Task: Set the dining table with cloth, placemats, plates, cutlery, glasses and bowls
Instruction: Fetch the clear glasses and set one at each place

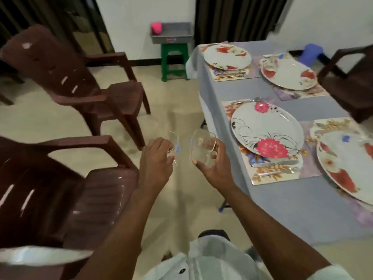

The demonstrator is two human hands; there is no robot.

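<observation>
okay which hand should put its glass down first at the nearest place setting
Probably the right hand: its glass hangs beside the table edge, close to the pink-flowered plate. The left hand and its glass are farther out over the floor.

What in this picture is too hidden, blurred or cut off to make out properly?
Head view, the only one:
- Left hand covers most of its clear glass; motion blur smears the rest.
- Near right plate is cut off by the frame edge.
- Cutlery is blurred; pieces cannot be counted.
- Pink object in the grey tray is too small to identify.
</observation>
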